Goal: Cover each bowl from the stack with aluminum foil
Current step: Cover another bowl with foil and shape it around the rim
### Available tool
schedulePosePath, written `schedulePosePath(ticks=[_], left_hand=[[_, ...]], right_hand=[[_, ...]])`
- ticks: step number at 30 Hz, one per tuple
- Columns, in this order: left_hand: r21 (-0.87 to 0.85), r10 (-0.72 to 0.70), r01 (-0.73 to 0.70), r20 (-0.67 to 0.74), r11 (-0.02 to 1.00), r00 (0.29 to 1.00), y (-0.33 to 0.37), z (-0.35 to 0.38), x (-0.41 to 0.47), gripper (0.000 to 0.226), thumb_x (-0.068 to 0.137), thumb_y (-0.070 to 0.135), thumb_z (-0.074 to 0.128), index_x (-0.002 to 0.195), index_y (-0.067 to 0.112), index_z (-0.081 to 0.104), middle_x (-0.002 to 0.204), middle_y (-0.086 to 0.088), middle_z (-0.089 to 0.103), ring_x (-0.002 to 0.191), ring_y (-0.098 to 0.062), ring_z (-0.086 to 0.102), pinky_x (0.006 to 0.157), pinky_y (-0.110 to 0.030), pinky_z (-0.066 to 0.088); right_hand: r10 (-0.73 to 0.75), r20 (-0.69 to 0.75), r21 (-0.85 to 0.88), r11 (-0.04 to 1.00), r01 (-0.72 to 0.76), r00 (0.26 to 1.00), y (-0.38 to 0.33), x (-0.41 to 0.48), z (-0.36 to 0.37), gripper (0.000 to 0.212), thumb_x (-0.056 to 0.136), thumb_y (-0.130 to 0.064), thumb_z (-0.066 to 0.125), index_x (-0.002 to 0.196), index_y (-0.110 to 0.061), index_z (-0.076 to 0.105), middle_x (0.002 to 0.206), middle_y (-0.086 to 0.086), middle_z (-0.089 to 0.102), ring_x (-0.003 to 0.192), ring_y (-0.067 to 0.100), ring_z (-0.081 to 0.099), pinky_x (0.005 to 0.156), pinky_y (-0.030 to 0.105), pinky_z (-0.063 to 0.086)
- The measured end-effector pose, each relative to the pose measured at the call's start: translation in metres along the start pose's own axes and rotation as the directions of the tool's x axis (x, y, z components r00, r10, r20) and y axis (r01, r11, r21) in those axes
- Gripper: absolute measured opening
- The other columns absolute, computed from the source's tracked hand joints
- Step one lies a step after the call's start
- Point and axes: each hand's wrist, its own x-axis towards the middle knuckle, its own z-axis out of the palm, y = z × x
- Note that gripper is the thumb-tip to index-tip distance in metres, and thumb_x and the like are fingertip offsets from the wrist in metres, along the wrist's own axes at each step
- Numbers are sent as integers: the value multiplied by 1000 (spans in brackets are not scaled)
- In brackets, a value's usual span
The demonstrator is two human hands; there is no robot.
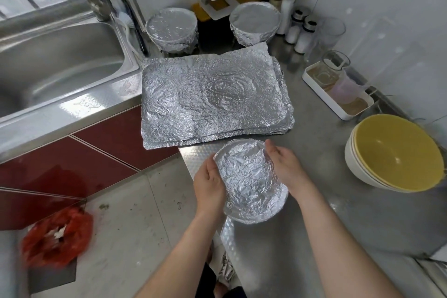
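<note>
left hand (209, 184), right hand (283, 164) cup foil-covered bowl (251, 181), fingers curled on rim: likely crimping foil. foil sheets (212, 99) just above, handy; bowl stack (396, 155) at right uncovered.

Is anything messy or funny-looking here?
Yes. The stack of foil sheets pokes past the counter edge at its near left corner, over the red cabinet fronts. It is crinkled, with a round dent. Dirt specks dot the floor.

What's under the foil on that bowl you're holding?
Only crinkled foil shows, wrapped over the rim of the bowl that the left hand and right hand grip. The bowl's surface and anything inside are covered.
</note>
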Motion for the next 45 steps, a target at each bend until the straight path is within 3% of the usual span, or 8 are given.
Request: schedulePosePath(ticks=[7,15,18,24,29,33,39,45], left_hand=[[6,-82,82,27,997,996,3,-1,-3,54,106,36,33,124,-13,48,129,-34,49,124,-49,44,105,-57,36],[213,78,-133,247,968,966,24,-5,24,44,104,36,42,145,20,46,144,2,51,134,-19,45,107,-28,31],[232,59,-140,327,963,943,20,-1,30,44,102,42,42,138,18,54,126,-26,57,117,-51,50,99,-60,41],[319,130,-221,284,921,950,17,-4,30,38,104,37,40,81,15,61,66,0,61,63,-22,56,60,-36,41],[303,127,-273,423,913,897,24,-5,40,44,102,39,46,143,25,47,134,4,58,119,-14,58,103,-35,45],[314,154,-318,451,895,879,24,-2,42,29,104,34,43,94,20,66,66,4,61,57,-6,56,55,-36,44],[300,159,-298,412,906,897,14,-1,43,38,103,35,44,68,22,49,50,9,41,44,-8,35,52,-28,31],[254,150,-248,351,935,924,16,-1,31,41,104,34,41,106,0,63,91,-17,66,89,-40,62,74,-56,50]], right_hand=[[-14,82,-93,995,21,997,4,4,-8,58,100,-44,38,129,5,52,138,21,50,129,25,47,103,31,37],[-150,174,-157,971,178,973,-9,14,-7,44,99,-42,44,136,-20,53,128,-12,54,121,2,44,95,18,32],[-192,125,-200,956,214,974,-6,18,0,33,99,-31,50,127,-18,61,115,-11,61,114,6,53,81,6,37],[-196,132,-263,938,225,972,-6,21,2,28,100,-27,50,123,-17,63,105,-12,61,105,7,56,73,4,36],[-166,233,-248,943,223,958,-11,25,-3,33,100,-34,46,132,-28,56,120,-11,59,111,5,51,96,26,40],[-195,217,-296,921,255,956,-8,25,1,27,101,-33,44,118,-30,64,85,4,66,75,27,56,71,37,47],[-239,196,-330,897,293,951,-4,25,3,24,102,-29,44,111,-25,66,63,-8,52,55,8,43,52,22,34],[-192,189,-276,931,239,963,-9,20,-7,42,101,-39,44,139,-23,49,131,-7,56,117,7,49,96,25,38]])
